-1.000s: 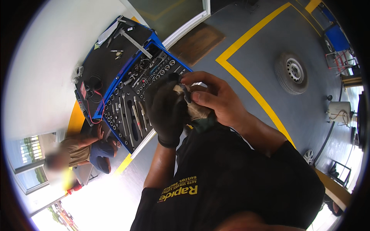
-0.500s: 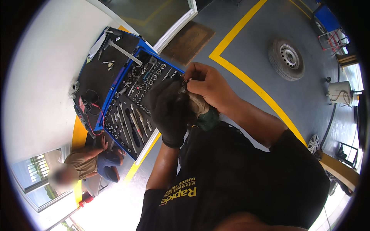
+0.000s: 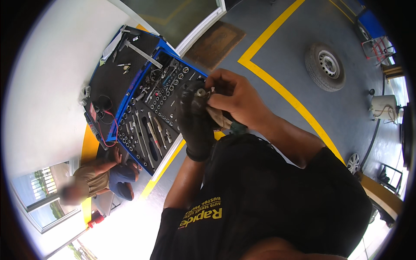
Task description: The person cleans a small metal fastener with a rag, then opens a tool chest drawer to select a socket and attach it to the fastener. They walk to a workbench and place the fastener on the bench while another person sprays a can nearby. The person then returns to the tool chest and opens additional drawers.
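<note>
My left hand (image 3: 193, 123), in a black glove, is closed around a small round metal piece (image 3: 201, 92) that looks like a socket. Its ring-shaped end faces up between the gloved fingers. Right beside it, my bare right hand (image 3: 239, 100) is closed, with thumb and forefinger pinched together near the metal piece. A beige and dark green rag (image 3: 219, 118) hangs from under the right hand, down against my dark shirt. A tiny pale bit (image 3: 212, 89) shows at the right fingertips; I cannot make out what it is.
An open blue tool drawer (image 3: 151, 174) holds sockets, ratchets and long bars. Above it, the dark cabinet top (image 3: 113, 82) carries a hammer-like tool and a red cable. A wheel (image 3: 326, 67) lies on the grey floor. A person (image 3: 102, 180) squats at the lower left.
The gloved left hand has turned and shifted slightly right, so the metal piece's round end now shows. The right hand stays close beside it, and less of the rag is visible.
</note>
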